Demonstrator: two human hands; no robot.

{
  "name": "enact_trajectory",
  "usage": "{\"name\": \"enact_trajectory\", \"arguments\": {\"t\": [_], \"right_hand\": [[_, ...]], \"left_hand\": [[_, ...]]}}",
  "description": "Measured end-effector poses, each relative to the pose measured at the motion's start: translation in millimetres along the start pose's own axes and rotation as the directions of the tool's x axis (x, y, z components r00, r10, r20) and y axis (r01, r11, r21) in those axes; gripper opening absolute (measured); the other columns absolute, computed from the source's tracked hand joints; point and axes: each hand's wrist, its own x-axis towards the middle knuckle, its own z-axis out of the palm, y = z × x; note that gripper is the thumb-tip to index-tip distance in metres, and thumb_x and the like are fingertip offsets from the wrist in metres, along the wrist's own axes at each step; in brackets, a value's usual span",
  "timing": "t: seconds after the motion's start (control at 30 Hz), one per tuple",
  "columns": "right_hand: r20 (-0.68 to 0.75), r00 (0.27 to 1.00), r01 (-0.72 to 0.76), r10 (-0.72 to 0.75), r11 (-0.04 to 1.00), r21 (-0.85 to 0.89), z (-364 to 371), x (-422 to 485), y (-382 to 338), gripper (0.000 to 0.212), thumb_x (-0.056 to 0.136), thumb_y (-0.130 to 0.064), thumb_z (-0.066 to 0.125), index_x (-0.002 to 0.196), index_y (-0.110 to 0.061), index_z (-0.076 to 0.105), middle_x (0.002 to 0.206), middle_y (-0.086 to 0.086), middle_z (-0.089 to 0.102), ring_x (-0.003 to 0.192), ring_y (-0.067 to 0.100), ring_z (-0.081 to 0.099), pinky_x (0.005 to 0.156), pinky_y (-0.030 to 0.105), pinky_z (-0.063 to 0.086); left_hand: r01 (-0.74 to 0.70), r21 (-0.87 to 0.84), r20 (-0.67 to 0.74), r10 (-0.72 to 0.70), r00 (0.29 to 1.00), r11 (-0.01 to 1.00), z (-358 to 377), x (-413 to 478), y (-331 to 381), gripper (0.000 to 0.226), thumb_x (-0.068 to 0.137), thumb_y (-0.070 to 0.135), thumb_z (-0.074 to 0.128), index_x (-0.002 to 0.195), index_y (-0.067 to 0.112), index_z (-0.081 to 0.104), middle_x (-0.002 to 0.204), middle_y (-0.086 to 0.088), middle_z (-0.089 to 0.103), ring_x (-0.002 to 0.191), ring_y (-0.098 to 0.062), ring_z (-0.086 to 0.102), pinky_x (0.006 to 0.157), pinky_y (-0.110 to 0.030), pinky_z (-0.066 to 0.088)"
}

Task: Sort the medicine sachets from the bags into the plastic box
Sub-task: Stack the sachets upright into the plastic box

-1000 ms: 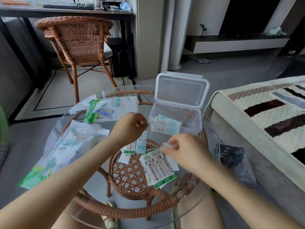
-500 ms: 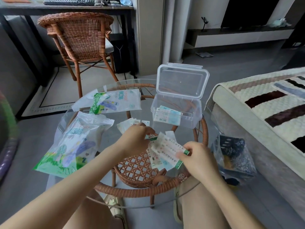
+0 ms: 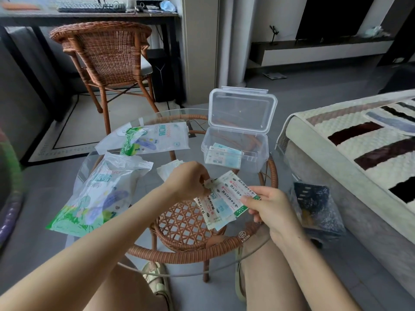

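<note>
We hold a fan of sachets (image 3: 224,198) just above the glass tabletop (image 3: 143,250). Our left hand (image 3: 190,180) pinches one end and our right hand (image 3: 267,207) the other, so we can line them up. Their long side runs from 7 to 1 o'clock, toward the open plastic box (image 3: 235,151) at 12.

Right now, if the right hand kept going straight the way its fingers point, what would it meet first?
The right hand points leftward, toward the left hand, both holding the fanned sachets. Going straight on, it would probably meet the left hand's fingers first, though depth is hard to judge here.
</note>
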Motion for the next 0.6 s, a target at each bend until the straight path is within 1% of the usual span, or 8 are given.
{"name": "enact_trajectory", "arguments": {"t": [0.07, 0.13, 0.23, 0.43, 0.47, 0.53, 0.57, 0.6], "right_hand": [[-0.044, 0.998, 0.044, -0.043, 0.999, 0.011, -0.2, 1.1, -0.9, 0.029, 0.085, -0.004, 0.065, 0.114, -0.010, 0.062, 0.082, -0.005, 0.069, 0.054, 0.003, 0.055, 0.044, 0.016, 0.041], [-0.074, 0.994, 0.080, -0.076, 0.995, 0.054, -1.6, 2.9, -2.4, 0.027, 0.085, -0.002, 0.065, 0.110, -0.011, 0.060, 0.083, -0.004, 0.068, 0.048, -0.003, 0.057, 0.041, 0.011, 0.040], [-0.088, 0.989, 0.127, -0.118, 0.986, 0.110, -3.5, 5.0, -6.4, 0.021, 0.085, 0.003, 0.064, 0.093, -0.015, 0.059, 0.080, -0.003, 0.067, 0.045, -0.010, 0.056, 0.040, 0.006, 0.039], [-0.178, 0.955, 0.244, -0.236, 0.969, 0.026, -11.2, 8.8, -11.3, 0.017, 0.085, -0.003, 0.064, 0.088, -0.020, 0.065, 0.092, 0.004, 0.071, 0.057, -0.002, 0.058, 0.044, 0.006, 0.040], [-0.193, 0.948, 0.268, -0.255, 0.962, 0.048, -11.9, 8.4, -13.3, 0.015, 0.086, -0.004, 0.064, 0.092, -0.017, 0.066, 0.089, 0.003, 0.071, 0.055, -0.003, 0.057, 0.044, 0.007, 0.040], [-0.197, 0.943, 0.299, -0.270, 0.944, 0.137, -11.7, 7.7, -18.6, 0.014, 0.087, -0.005, 0.063, 0.096, -0.015, 0.068, 0.076, -0.004, 0.068, 0.048, -0.006, 0.054, 0.045, 0.006, 0.038], [-0.182, 0.945, 0.304, -0.271, 0.934, 0.187, -10.0, 7.7, -22.3, 0.014, 0.087, -0.006, 0.063, 0.095, -0.016, 0.068, 0.072, -0.008, 0.068, 0.048, -0.007, 0.053, 0.046, 0.006, 0.038], [-0.155, 0.948, 0.309, -0.279, 0.925, 0.224, -7.3, 8.1, -26.7, 0.014, 0.087, -0.008, 0.064, 0.095, -0.018, 0.069, 0.074, -0.011, 0.069, 0.053, -0.008, 0.056, 0.049, 0.006, 0.040]], "left_hand": [[-0.007, -0.025, -0.007, 0.007, 1.000, 1.000, -6.3, -1.9, -1.2, 0.031, 0.079, 0.029, 0.070, 0.105, 0.012, 0.069, 0.098, -0.001, 0.069, 0.076, -0.014, 0.056, 0.067, -0.024, 0.048], [-0.010, -0.020, -0.006, 0.010, 1.000, 1.000, -15.8, -3.7, -1.6, 0.030, 0.080, 0.033, 0.069, 0.095, 0.008, 0.072, 0.087, -0.004, 0.069, 0.069, -0.016, 0.055, 0.062, -0.026, 0.045], [0.011, -0.014, -0.010, -0.011, 1.000, 1.000, -33.5, -4.5, -1.0, 0.032, 0.079, 0.036, 0.069, 0.085, 0.005, 0.073, 0.077, -0.005, 0.068, 0.061, -0.018, 0.053, 0.057, -0.027, 0.044], [0.054, -0.024, -0.064, -0.055, 0.996, 0.998, -66.9, -0.8, 8.3, 0.025, 0.084, 0.029, 0.065, 0.078, 0.005, 0.069, 0.062, 0.001, 0.058, 0.048, -0.009, 0.046, 0.039, -0.011, 0.035], [0.049, -0.019, -0.081, -0.051, 0.995, 0.999, -70.7, -1.6, 9.2, 0.025, 0.085, 0.027, 0.064, 0.076, 0.004, 0.067, 0.061, 0.001, 0.058, 0.049, -0.010, 0.046, 0.039, -0.011, 0.034], [0.010, -0.023, -0.127, -0.012, 0.992, 1.000, -76.7, -3.3, 9.0, 0.024, 0.087, 0.023, 0.061, 0.083, 0.001, 0.069, 0.072, -0.004, 0.066, 0.058, -0.019, 0.054, 0.049, -0.022, 0.044], [-0.020, -0.035, -0.156, 0.014, 0.988, 0.999, -79.7, -4.6, 8.9, 0.022, 0.088, 0.022, 0.060, 0.087, 0.002, 0.070, 0.078, -0.006, 0.068, 0.063, -0.021, 0.057, 0.056, -0.027, 0.047], [-0.045, -0.063, -0.182, 0.033, 0.983, 0.997, -82.8, -5.9, 8.5, 0.019, 0.088, 0.021, 0.060, 0.089, 0.005, 0.070, 0.079, -0.005, 0.068, 0.063, -0.020, 0.057, 0.058, -0.026, 0.049]]}}
